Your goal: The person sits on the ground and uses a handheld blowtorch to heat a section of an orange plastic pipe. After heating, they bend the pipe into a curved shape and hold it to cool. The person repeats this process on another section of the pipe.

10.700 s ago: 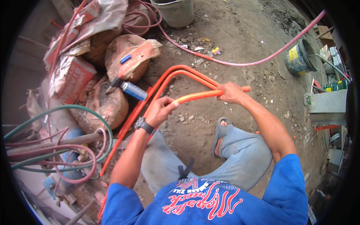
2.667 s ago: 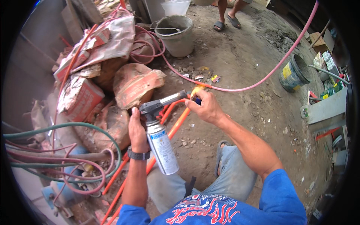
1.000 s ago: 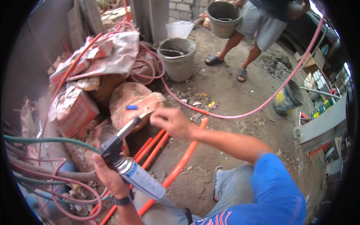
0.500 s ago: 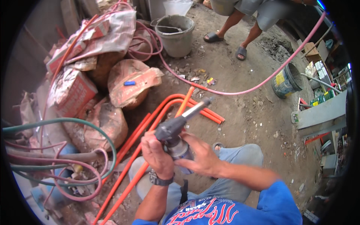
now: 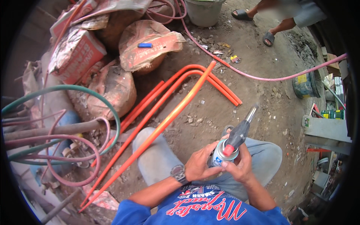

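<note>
Between both hands in front of my lap is a gas torch (image 5: 240, 134): a black head with a red knob and a metal nozzle, fitted on a canister (image 5: 216, 157). Its nozzle points up and to the right, and no flame shows. My left hand (image 5: 200, 165) wraps the canister's left side. Gripping the right side of the canister is my right hand (image 5: 241, 167), with its thumb across the front. One bent orange pipe (image 5: 165, 123) crosses over my left knee. Further bent orange pipes (image 5: 140, 122) lie on the ground beside it.
Dusty sacks (image 5: 144, 58) stand at the far left, one with a blue lighter (image 5: 144, 45) on top. Green hose (image 5: 95, 98) and pink hose (image 5: 84, 183) coil at left. Buckets (image 5: 204, 11) stand farther off. Another person's sandalled foot (image 5: 268, 38) is at far right.
The torch has shifted right and nearer my body. My left hand has moved from its head down to the canister. The view has tilted lower, and the other person stands farther right in it.
</note>
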Motion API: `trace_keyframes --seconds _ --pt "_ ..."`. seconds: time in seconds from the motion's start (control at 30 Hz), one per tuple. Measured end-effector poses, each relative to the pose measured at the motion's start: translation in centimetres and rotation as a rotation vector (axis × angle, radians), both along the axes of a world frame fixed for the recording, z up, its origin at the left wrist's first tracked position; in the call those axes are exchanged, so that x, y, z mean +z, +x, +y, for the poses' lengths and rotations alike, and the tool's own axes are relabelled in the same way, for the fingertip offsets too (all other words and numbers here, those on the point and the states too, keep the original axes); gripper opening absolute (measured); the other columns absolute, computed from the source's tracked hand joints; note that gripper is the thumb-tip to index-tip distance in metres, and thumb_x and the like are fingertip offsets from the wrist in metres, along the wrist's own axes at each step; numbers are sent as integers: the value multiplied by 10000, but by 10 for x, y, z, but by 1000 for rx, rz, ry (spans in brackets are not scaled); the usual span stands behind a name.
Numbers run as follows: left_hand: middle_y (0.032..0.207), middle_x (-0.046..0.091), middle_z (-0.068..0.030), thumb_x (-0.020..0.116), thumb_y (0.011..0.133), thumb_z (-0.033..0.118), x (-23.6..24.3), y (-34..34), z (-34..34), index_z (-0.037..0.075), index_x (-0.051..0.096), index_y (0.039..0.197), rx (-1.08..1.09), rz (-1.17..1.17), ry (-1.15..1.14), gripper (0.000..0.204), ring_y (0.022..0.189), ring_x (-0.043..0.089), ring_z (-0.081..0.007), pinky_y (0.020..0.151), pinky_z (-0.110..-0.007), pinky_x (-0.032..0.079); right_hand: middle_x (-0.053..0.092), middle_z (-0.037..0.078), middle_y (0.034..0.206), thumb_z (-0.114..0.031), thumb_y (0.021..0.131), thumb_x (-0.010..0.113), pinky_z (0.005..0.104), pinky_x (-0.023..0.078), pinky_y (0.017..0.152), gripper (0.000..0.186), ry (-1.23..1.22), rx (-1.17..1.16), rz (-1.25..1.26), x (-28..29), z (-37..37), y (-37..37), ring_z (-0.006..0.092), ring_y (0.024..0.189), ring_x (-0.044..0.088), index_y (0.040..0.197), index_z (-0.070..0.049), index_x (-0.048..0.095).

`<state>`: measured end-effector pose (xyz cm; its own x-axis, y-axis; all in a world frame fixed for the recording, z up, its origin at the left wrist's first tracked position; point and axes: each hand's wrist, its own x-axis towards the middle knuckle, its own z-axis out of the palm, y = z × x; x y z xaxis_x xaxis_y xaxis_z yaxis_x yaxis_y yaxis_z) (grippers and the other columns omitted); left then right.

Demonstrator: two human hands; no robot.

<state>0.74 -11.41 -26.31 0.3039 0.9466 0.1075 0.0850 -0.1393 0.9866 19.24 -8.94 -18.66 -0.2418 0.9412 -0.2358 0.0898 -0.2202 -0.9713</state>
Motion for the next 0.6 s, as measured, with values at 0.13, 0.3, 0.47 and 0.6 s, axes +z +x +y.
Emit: trace_keyframes --seconds 0.13,0.3,0.47,0.6 --pt "1241 664 -218 913 758 274 -19 26 -7 27 451 1462 162 82 131 877 1062 694 -397 876 -461 573 600 145 1274 -167 868 827 382 497 1030 791 190 -255 -156 -20 -6 -16 229 1174 615 1498 39 396" --pt "1245 674 -199 932 731 289 -18 34 -5 60 447 1459 184 191 238 905 1059 699 -384 881 -463 570 612 124 1197 -84 883 764 395 492 1034 807 201 -479 -222 -22 0 -23 211 1124 610 1552 29 326" --pt "1258 669 -200 891 796 345 0 -1 5 49 515 1420 17 264 269 786 1128 664 -383 943 -496 535 623 95 1069 -7 863 703 384 484 1040 731 88 -474 -195 -13 8 -12 191 1054 615 1517 46 382" --pt "1247 669 -195 877 819 340 6 -86 22 23 663 1251 404 660 237 578 1130 651 -395 957 -509 521 662 87 1006 -143 885 704 405 515 954 397 85 -383 -173 -3 6 2 208 981 647 1227 31 600"
